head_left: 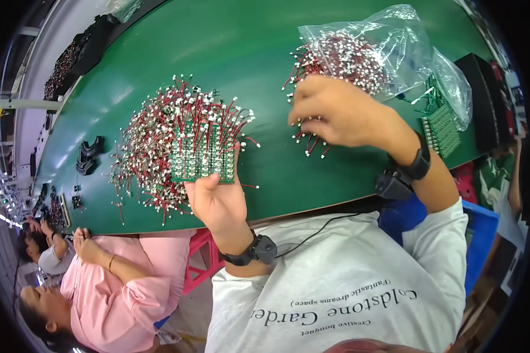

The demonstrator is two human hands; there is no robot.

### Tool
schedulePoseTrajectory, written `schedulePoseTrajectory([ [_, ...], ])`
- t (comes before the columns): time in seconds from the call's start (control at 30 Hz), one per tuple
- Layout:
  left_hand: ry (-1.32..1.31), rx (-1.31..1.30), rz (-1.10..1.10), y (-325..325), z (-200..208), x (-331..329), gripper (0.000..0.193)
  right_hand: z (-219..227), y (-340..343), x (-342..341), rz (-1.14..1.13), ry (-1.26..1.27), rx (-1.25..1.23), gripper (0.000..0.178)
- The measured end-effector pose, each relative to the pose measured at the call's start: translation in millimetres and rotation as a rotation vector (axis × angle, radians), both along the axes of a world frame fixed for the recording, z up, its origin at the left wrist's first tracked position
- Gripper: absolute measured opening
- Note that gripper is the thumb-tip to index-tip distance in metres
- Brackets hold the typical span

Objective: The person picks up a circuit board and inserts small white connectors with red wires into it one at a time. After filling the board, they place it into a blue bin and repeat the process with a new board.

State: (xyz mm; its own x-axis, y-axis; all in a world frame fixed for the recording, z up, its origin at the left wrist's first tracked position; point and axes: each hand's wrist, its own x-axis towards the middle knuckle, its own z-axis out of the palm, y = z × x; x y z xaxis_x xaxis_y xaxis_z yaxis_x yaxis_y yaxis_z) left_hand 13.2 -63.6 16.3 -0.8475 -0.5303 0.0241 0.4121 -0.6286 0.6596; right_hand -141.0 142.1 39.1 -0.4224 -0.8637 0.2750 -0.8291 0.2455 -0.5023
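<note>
I see the left hand (pixel 215 197) gripping a green circuit board panel (pixel 203 156); the right hand (pixel 335 112) pinches red-wired connectors (pixel 312 138) beside it.

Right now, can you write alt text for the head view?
The left hand holds a green circuit board panel with red-wired connectors; the right hand reaches into loose wired connectors spilling from a clear plastic bag on a green table.

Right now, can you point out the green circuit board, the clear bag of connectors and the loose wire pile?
Circuit board (pixel 201 159), head view, middle of the green panel held by the left hand.
Bag (pixel 394 44), head view, clear plastic upper part.
Wire pile (pixel 153 135), head view, centre of the red and white heap.
</note>
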Motion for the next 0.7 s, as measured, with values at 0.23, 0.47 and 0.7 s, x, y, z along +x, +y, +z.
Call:
schedulePoseTrajectory([
  [0.23, -0.026, -0.017, -0.045, 6, -1, -2, 0.072, -27, -4, 12, -0.017, 0.034, -0.02, 0.011],
  [0.47, -0.018, -0.003, -0.069, 16, -3, -8, 0.072, -30, -5, 10, -0.045, 0.01, -0.242, 0.016],
  [0.7, -0.022, -0.001, -0.08, 38, -1, -18, 0.069, -23, -2, 13, -0.089, -0.154, -0.344, 0.012],
])
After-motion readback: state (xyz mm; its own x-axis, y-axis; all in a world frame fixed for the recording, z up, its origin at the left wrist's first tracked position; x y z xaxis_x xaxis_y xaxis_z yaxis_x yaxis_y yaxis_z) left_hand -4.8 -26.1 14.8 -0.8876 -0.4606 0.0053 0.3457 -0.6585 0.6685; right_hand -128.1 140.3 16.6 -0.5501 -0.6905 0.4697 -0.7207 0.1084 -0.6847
